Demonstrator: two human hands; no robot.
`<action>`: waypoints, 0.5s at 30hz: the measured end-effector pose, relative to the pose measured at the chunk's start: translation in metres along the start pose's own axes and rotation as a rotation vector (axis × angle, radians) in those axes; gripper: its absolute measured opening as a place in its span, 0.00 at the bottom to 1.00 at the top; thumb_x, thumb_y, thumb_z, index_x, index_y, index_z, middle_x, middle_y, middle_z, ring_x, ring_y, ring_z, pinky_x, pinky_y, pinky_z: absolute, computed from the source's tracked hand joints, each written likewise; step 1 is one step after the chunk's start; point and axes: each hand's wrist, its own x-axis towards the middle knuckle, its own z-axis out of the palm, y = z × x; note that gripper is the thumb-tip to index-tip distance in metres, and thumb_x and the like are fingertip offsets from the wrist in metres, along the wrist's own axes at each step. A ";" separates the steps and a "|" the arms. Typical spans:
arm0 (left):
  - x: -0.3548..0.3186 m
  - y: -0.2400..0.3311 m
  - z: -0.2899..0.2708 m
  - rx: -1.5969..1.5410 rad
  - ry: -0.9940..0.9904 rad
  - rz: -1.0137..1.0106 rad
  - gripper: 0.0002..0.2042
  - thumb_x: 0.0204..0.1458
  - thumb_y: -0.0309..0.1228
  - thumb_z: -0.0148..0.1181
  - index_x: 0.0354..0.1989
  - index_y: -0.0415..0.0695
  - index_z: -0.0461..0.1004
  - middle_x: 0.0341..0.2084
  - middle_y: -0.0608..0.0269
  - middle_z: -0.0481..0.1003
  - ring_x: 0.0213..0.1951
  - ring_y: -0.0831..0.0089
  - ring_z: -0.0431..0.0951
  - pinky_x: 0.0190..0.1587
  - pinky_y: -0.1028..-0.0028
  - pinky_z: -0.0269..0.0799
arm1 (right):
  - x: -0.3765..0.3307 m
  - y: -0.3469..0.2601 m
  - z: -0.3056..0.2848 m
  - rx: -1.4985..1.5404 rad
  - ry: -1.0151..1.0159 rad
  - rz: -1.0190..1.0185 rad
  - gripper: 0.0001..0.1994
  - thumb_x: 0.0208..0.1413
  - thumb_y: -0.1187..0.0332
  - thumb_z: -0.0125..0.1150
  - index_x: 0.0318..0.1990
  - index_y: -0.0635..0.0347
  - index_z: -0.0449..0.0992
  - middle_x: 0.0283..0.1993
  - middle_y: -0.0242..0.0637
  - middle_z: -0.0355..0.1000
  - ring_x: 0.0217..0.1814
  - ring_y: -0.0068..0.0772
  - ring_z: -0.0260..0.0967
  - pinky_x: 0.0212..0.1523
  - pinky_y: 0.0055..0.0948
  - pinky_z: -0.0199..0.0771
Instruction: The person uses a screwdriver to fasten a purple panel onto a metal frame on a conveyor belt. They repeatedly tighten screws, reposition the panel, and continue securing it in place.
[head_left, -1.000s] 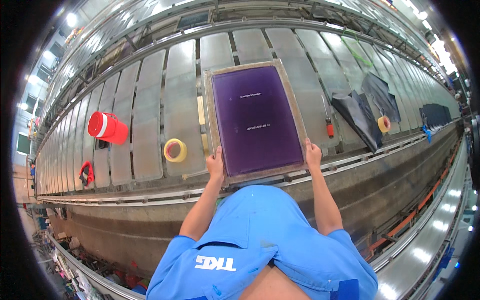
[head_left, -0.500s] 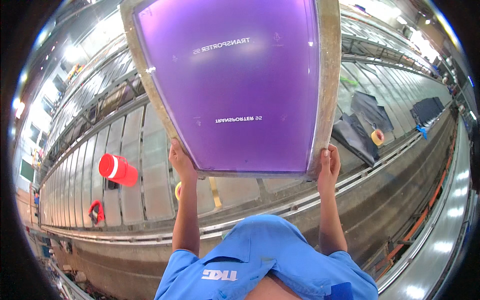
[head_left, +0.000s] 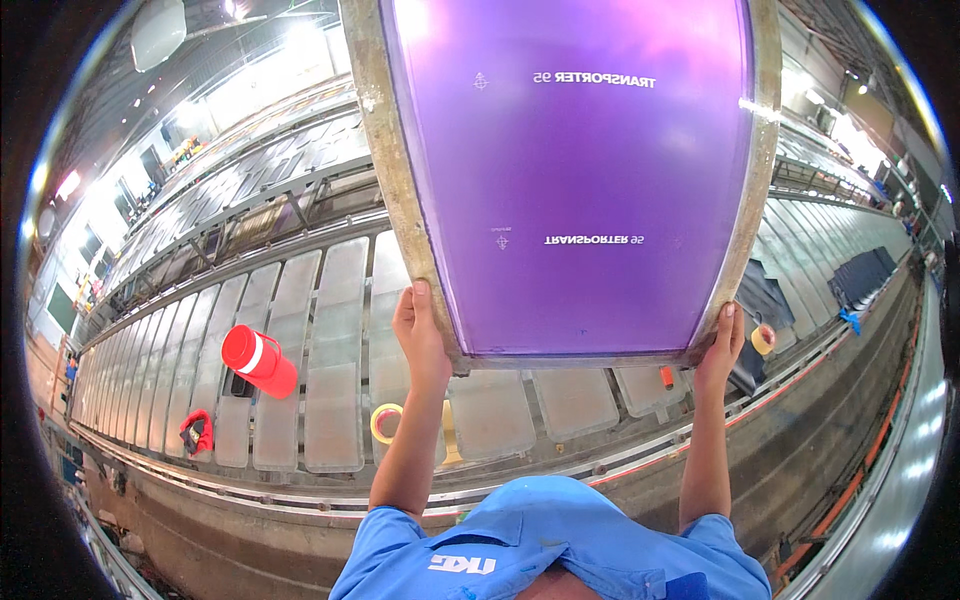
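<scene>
A large screen-printing frame (head_left: 590, 170) with purple mesh and a worn, pale border is held up before me, tilted above a long table. Mirrored white lettering and small cross marks show on the mesh. My left hand (head_left: 421, 325) grips the frame's lower left corner, thumb on the face side. At the lower right corner my right hand (head_left: 722, 342) is closed round the border in the same way. The frame's far end runs out of the picture at the top.
The table carries rows of grey flat panels (head_left: 335, 370). Left of me stand a red jug (head_left: 272, 372) and a small red-and-black item (head_left: 197, 434). Tape rolls (head_left: 386, 423) (head_left: 763, 339) lie near both forearms. Dark sheets (head_left: 862, 278) rest at the right.
Both hands and the frame have shifted right in the picture, and the frame sits straighter. The left tape roll shows more fully; the dark sheets by my right hand are more covered.
</scene>
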 end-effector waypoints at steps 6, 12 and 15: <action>-0.005 0.008 0.015 -0.039 -0.030 -0.048 0.18 0.64 0.44 0.52 0.40 0.38 0.74 0.34 0.67 0.75 0.36 0.82 0.73 0.40 0.76 0.69 | 0.016 -0.002 -0.008 0.002 0.043 -0.039 0.20 0.67 0.52 0.49 0.42 0.64 0.72 0.37 0.29 0.66 0.40 0.20 0.59 0.45 0.23 0.60; -0.003 0.017 0.038 -0.168 -0.075 -0.115 0.22 0.64 0.47 0.51 0.49 0.37 0.71 0.41 0.61 0.76 0.41 0.77 0.77 0.45 0.73 0.74 | 0.044 -0.029 -0.018 -0.161 0.097 -0.005 0.25 0.67 0.51 0.47 0.54 0.69 0.71 0.50 0.39 0.70 0.52 0.28 0.64 0.56 0.28 0.61; 0.001 0.027 0.046 -0.207 -0.145 -0.135 0.27 0.64 0.49 0.49 0.58 0.35 0.64 0.49 0.56 0.73 0.48 0.70 0.76 0.49 0.69 0.73 | 0.058 -0.060 -0.022 -0.059 -0.026 -0.082 0.28 0.68 0.50 0.44 0.62 0.68 0.65 0.56 0.44 0.68 0.59 0.33 0.64 0.61 0.31 0.59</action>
